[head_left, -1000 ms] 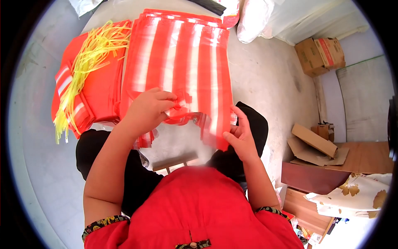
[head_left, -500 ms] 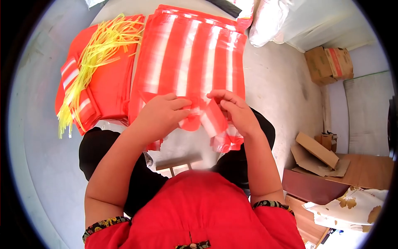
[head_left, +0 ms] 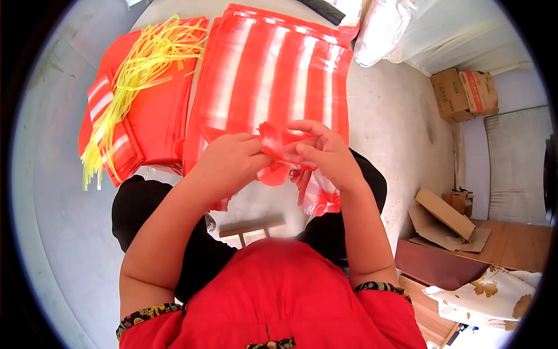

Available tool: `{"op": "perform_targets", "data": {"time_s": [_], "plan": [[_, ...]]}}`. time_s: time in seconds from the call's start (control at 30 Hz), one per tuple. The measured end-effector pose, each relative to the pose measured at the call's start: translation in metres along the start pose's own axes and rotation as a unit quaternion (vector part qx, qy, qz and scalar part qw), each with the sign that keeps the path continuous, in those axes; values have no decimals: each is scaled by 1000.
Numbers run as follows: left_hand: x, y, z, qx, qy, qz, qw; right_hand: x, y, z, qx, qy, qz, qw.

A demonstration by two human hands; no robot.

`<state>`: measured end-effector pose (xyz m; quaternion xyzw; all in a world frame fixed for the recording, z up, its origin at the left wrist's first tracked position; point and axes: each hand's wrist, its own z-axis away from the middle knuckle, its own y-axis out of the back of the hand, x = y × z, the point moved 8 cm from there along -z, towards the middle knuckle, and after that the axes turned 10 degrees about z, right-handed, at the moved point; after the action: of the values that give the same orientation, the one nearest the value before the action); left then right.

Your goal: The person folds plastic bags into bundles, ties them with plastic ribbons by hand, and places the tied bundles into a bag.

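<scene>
A stack of red-and-white striped plastic bags lies in front of me, its handle ends towards my lap. My left hand is closed on the gathered bag handle at the near edge. Just right of it, my right hand is at the same bunched plastic, thumb and index finger apart; whether its other fingers grip the plastic is hard to see. Loose handle ends hang below the right hand. To the left sits a red stack with yellow strips across it.
Cardboard boxes stand at the far right wall. Opened cardboard rests on a brown wooden surface, beside a flowered cloth. A white plastic bundle lies beyond the striped stack. A wooden stool shows between my knees.
My right hand has moved left and up from the right handle to the middle, beside my left hand. The plastic between them is now more bunched. The view has shifted slightly.
</scene>
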<state>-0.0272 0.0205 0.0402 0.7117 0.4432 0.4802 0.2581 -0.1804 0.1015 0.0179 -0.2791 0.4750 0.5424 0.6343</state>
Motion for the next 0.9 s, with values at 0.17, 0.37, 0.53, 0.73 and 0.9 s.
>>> {"op": "perform_targets", "data": {"time_s": [0.17,0.37,0.53,0.73,0.9], "plan": [[5,7,5,33,-18,-22,999,-18,-5,-3,79,85,246,962],[12,12,6,37,-27,-22,999,-30,-15,-8,143,229,418,867],[16,17,-1,83,-31,-9,996,-33,-21,-9,121,226,406,877],[13,15,-10,115,-24,16,993,-31,-28,-7,105,233,391,884],[-3,12,-15,146,28,106,983,-30,-27,-9,83,213,344,911]]}}
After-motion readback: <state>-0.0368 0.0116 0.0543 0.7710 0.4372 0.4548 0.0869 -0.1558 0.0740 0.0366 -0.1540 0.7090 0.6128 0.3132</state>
